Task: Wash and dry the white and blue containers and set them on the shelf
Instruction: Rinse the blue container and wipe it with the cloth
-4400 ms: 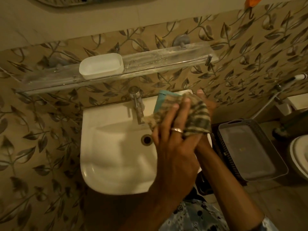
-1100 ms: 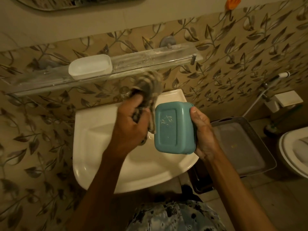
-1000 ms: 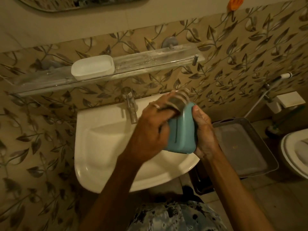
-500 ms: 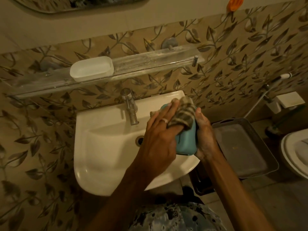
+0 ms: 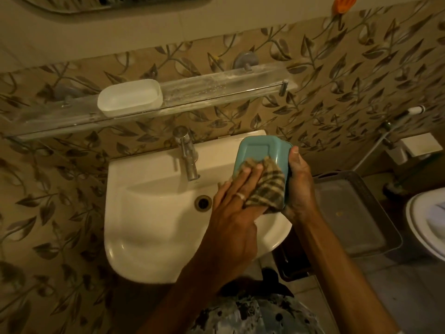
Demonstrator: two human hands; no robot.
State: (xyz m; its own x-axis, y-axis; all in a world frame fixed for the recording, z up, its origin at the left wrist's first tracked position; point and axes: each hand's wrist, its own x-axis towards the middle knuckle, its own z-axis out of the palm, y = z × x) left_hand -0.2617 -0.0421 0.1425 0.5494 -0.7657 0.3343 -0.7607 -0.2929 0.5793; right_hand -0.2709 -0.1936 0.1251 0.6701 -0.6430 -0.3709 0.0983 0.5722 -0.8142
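The blue container [image 5: 261,150] is held bottom-up over the right side of the white sink [image 5: 149,213]. My right hand [image 5: 299,186] grips its right edge. My left hand [image 5: 234,208], with a ring on one finger, presses a checked cloth [image 5: 267,189] flat against the container's lower half. The white container [image 5: 130,97] sits on the glass shelf [image 5: 216,90] above the sink, left of the shelf's middle.
A metal tap [image 5: 186,153] stands at the back of the sink, just left of the container. A grey tray on a dark basket [image 5: 354,218] sits right of the sink. A toilet rim [image 5: 426,220] and a hose sprayer [image 5: 397,119] are at far right.
My left hand with the cloth has slid down from the container's top to its lower half, uncovering the blue bottom. The container has tipped slightly away towards the wall.
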